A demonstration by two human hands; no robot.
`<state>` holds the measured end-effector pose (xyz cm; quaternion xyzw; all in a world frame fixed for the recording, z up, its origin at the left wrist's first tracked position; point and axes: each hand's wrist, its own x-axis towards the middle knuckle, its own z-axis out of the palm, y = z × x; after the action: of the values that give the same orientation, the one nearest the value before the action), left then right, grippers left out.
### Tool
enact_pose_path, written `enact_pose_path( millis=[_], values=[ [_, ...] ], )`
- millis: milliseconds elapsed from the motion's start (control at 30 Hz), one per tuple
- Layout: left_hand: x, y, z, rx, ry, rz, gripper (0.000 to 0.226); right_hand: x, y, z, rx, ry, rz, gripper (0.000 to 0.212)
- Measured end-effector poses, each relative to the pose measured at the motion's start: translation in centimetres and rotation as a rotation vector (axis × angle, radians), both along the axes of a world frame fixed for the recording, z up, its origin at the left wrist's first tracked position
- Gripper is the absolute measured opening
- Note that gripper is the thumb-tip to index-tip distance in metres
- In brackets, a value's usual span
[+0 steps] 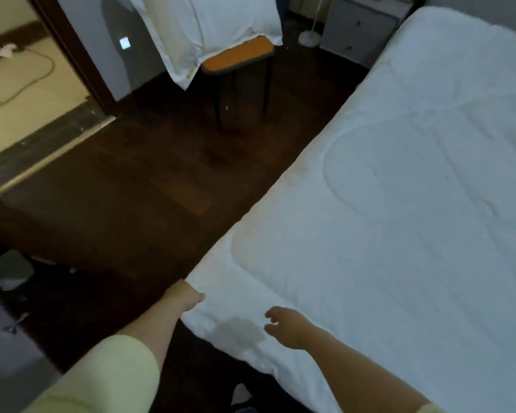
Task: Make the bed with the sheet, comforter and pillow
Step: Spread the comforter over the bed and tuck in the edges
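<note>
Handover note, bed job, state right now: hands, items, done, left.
Left hand: at the near corner edge of the comforter, fingers hidden by the fabric, so grip unclear.
Right hand: open, fingers loosely spread above the comforter, holding nothing.
Comforter is spread over the bed, and a greyish patch shows near the corner.
Pillow lies on the orange chair across the floor.
Sheet not visible under the comforter.
Done: comforter laid out.
Left: probably square the corner, then fetch the pillow and place it.
</note>
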<state>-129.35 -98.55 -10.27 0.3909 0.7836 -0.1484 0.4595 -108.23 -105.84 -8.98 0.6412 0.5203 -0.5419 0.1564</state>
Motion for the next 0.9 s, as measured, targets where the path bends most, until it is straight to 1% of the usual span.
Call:
enact_pose_path(
  millis=[67, 133, 167, 233, 333, 367, 400, 433, 467, 500, 533, 600, 667, 700, 767, 900],
  values=[
    [4.5, 0.1, 2.3, 0.068, -0.115, -0.101, 0.045, 4.6, -1.1, 2.6, 0.064, -0.090, -0.122, 0.042],
    [9.4, 0.1, 5.1, 0.154, -0.202, -0.144, 0.037, 9.2, -2.5, 5.2, 0.134, -0.169, -0.232, 0.039],
    [12.4, -0.2, 7.1, 0.203, -0.251, -0.199, 0.034, 11.8, -3.7, 6.7, 0.176, -0.198, -0.293, 0.037],
    [18.2, -1.5, 10.7, 0.271, -0.355, -0.295, 0.027, 16.1, -6.4, 9.4, 0.237, -0.222, -0.413, 0.034],
    [28.6, -6.5, 16.5, 0.338, -0.536, -0.401, 0.011, 22.7, -13.2, 14.0, 0.288, -0.216, -0.603, 0.025],
    [31.6, -8.6, 18.0, 0.340, -0.576, -0.436, 0.010, 24.6, -15.5, 14.8, 0.299, -0.204, -0.643, 0.024],
    [36.8, -12.6, 19.8, 0.324, -0.631, -0.498, 0.009, 27.7, -20.2, 16.7, 0.324, -0.226, -0.712, 0.026],
    [39.1, -14.6, 20.5, 0.314, -0.654, -0.522, 0.009, 29.2, -22.1, 16.9, 0.341, -0.222, -0.723, 0.029],
    [43.8, -19.1, 21.6, 0.309, -0.713, -0.590, 0.010, 32.2, -26.9, 18.4, 0.354, -0.249, -0.789, 0.032],
    [45.9, -21.1, 22.2, 0.309, -0.738, -0.611, 0.010, 33.7, -28.8, 18.7, 0.368, -0.256, -0.807, 0.033],
    [49.2, -24.8, 22.7, 0.294, -0.786, -0.673, 0.010, 36.0, -32.8, 19.7, 0.373, -0.273, -0.887, 0.033],
    [56.1, -33.4, 23.6, 0.244, -0.868, -0.772, 0.010, 41.0, -42.6, 21.2, 0.381, -0.320, -1.033, 0.030],
    [61.5, -41.4, 24.2, 0.166, -0.916, -0.859, 0.009, 45.2, -52.0, 22.5, 0.362, -0.384, -1.169, 0.020],
    [63.1, -43.9, 24.5, 0.139, -0.919, -0.897, 0.010, 46.9, -55.2, 22.6, 0.367, -0.395, -1.234, 0.019],
    [66.7, -48.9, 24.7, 0.109, -0.912, -0.959, 0.015, 49.8, -61.4, 23.6, 0.364, -0.403, -1.348, 0.026],
    [74.4, -55.9, 23.7, 0.137, -0.867, -1.015, 0.018, 56.0, -69.6, 24.6, 0.467, -0.377, -1.506, 0.025]
  ],
)
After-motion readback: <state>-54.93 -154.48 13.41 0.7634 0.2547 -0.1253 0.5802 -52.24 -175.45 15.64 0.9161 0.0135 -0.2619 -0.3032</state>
